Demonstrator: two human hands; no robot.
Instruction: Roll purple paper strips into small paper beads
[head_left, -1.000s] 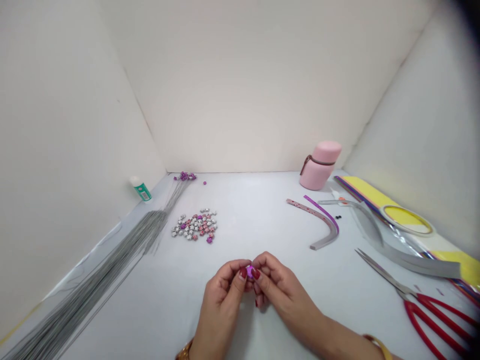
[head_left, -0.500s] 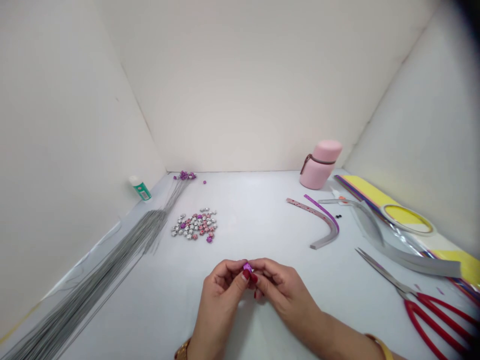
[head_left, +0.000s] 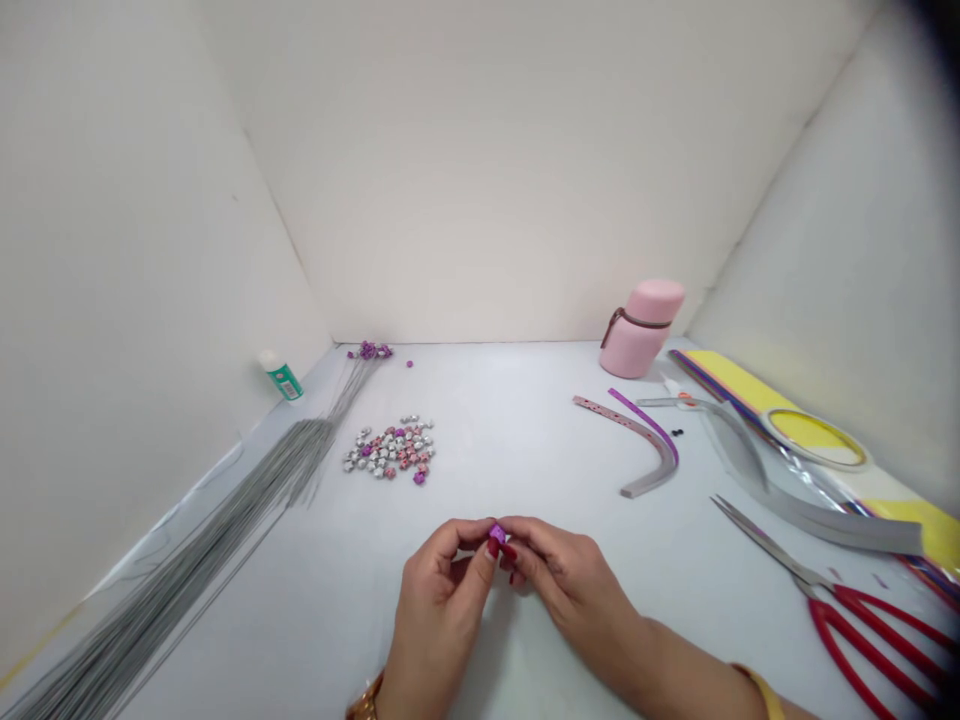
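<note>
The left hand and right hand meet above the near middle of the white desk, and a small, shiny purple paper star sits between them. Each grip is closed to a tight pinch: the left thumb and the right fingertips press on the star from opposite sides, so it rests at the fingertips, raised off the desk, with its top showing and its lower part hidden. Farther left lies a loose heap of silver, pink and purple paper stars, well apart from the hands. Beyond it, a long bundle of thin grey wires runs along the left wall, and a few purple stars sit at its far end, near a small green-labelled glue bottle. To the far right stands a pink bottle. Curved paper strips lie nearer the middle, while a wide silver strip and a roll of clear tape lie on a stack of yellow paper. Red-handled scissors lie at the near right, beside that stack.
</note>
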